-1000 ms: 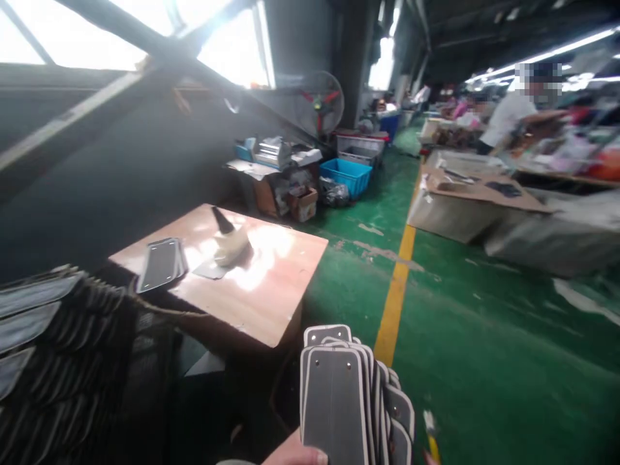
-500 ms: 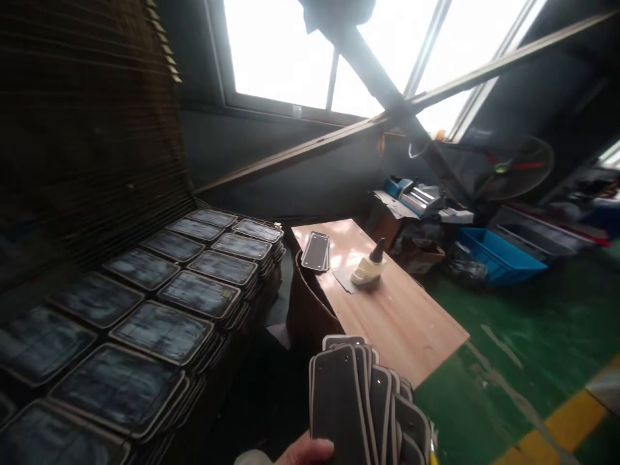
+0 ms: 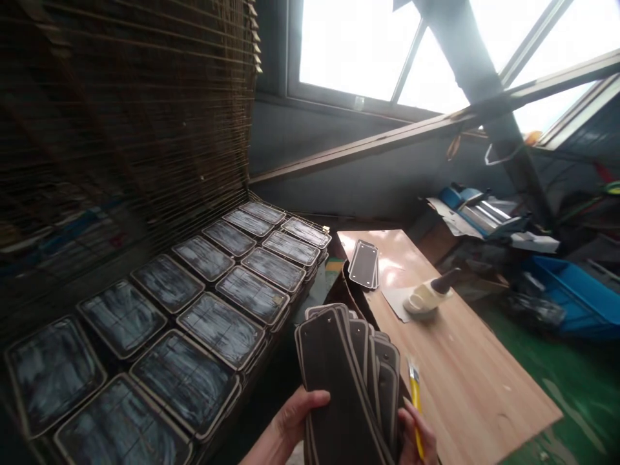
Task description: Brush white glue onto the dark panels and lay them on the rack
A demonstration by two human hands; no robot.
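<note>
A fanned stack of dark, pale-edged rectangular plates with rounded corners (image 3: 334, 381) is held upright between my two hands. My left hand (image 3: 303, 410) grips the stack's left side, thumb across the front plate. On the stack's right side, my right hand (image 3: 416, 429) closes around the edge and also holds a yellow-handled brush (image 3: 415, 397), bristles up. To the left, a rack (image 3: 194, 445) carries rows of larger dark panels with streaky, whitish faces (image 3: 220, 329). Ahead on the wooden table (image 3: 465, 361) lie a small pile of similar plates (image 3: 363, 263) and a cream container with a dark top (image 3: 426, 298).
Wire shelves (image 3: 203, 116) rise tilted above the panels on the left. A slanting beam (image 3: 387, 143) crosses before the window. Beyond the table are a blue and silver machine (image 3: 484, 210) and a blue crate (image 3: 571, 297) on the green floor.
The view has swung left, so the table and shelves sit further right in it. The stack is raised, and my right hand with the brush has come into sight.
</note>
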